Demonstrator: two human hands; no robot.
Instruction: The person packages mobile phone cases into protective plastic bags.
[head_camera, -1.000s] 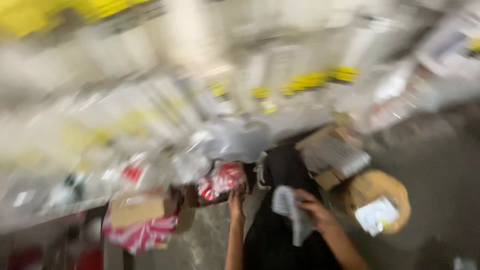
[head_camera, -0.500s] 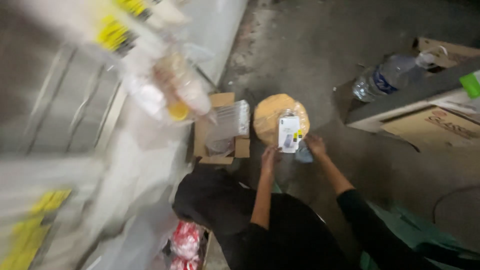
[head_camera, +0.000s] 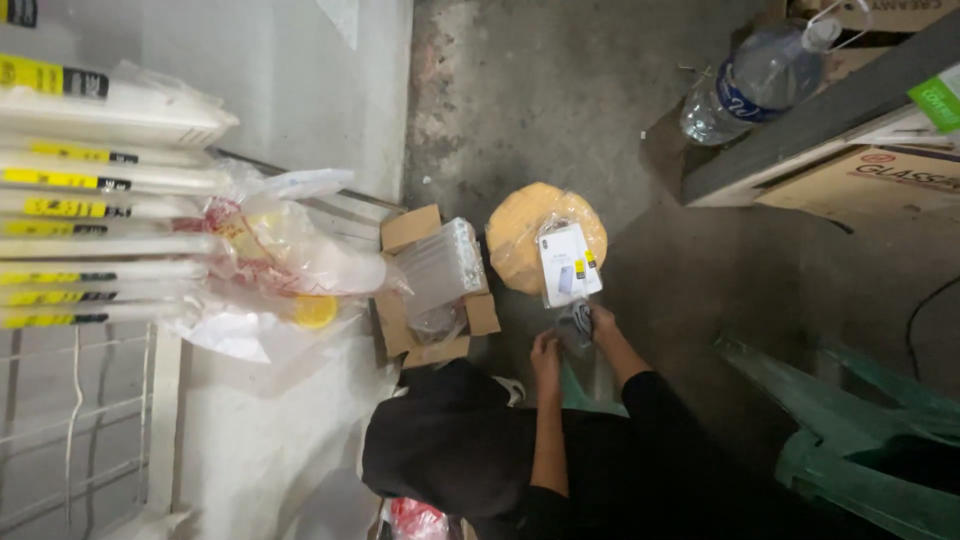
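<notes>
Over at the left an open cardboard box (head_camera: 432, 290) sits on the floor (head_camera: 560, 110) with clear plastic packets in it; just right of it stands a round yellow bundle (head_camera: 520, 240) wrapped in film, a white packet (head_camera: 566, 262) lying across its top. The left hand (head_camera: 546, 352) is curled, near the small dark item (head_camera: 576, 320) though I cannot tell if it touches; the right hand (head_camera: 602, 322) pinches that item, the nearer of the two. The item lies directly ahead of the hands, at the bundle's near edge, its long axis running away from the person toward the white packet; a plastic water bottle (head_camera: 755, 80) lies well apart, far right.
</notes>
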